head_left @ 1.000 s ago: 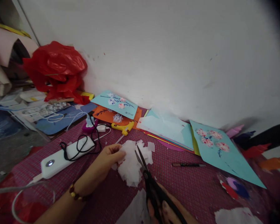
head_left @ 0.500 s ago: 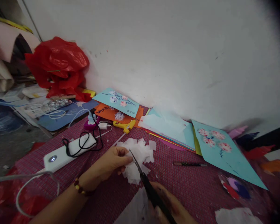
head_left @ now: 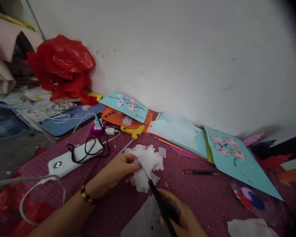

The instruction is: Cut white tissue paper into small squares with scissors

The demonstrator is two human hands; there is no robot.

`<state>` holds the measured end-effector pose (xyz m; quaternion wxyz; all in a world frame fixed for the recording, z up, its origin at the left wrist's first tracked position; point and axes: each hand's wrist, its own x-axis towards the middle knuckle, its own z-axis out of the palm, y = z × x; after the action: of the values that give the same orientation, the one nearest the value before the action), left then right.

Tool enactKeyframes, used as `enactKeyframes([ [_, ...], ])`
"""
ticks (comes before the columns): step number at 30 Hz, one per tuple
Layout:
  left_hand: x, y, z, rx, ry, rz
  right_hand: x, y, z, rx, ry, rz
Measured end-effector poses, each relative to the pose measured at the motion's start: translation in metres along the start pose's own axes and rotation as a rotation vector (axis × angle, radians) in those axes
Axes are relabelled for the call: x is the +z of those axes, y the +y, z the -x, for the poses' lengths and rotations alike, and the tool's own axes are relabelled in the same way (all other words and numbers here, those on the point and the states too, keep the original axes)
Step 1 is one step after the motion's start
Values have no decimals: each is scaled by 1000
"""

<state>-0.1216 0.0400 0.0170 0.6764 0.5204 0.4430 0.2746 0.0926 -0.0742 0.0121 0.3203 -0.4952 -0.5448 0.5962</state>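
My left hand (head_left: pixel 118 171) pinches a bunch of white tissue paper pieces (head_left: pixel 148 166) just above the red checked cloth (head_left: pixel 202 197). My right hand (head_left: pixel 180 215) grips black scissors (head_left: pixel 158 200) at the bottom edge of the view. The blades point up and left into the tissue, close beside my left fingertips, and look nearly closed. A beaded bracelet (head_left: pixel 86 197) sits on my left wrist.
A white power strip (head_left: pixel 74 157) with a black cable lies to the left, a yellow glue gun (head_left: pixel 134 131) behind the tissue. Blue cards with paper flowers (head_left: pixel 236 161), coloured sheets (head_left: pixel 180 135), a pen (head_left: pixel 201 172) and a red plastic bag (head_left: pixel 61 67) line the wall.
The scissor blades have closed and slid left into the tissue. My left hand has drawn the tissue slightly nearer, and the view has shifted a little.
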Motion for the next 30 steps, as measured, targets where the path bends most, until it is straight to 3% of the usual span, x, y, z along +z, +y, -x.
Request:
enactKeyframes([
  [5,1,0,-1,32,13,50,-7,1,2,15,-41,5],
  [8,1,3,-1,106,118,139,-16,19,0,-29,-88,-64],
  [12,-1,5,-1,196,180,217,-20,28,1,-1,-45,-345],
  [17,-7,3,-1,223,215,197,-22,8,5,-36,48,-767],
  [21,-13,4,1,273,300,218,-30,5,6,-24,28,-971],
  [26,-17,11,2,263,312,388,-29,15,8,20,-113,-963],
  [30,-21,13,-3,330,413,305,-19,13,11,-91,-141,-881],
])
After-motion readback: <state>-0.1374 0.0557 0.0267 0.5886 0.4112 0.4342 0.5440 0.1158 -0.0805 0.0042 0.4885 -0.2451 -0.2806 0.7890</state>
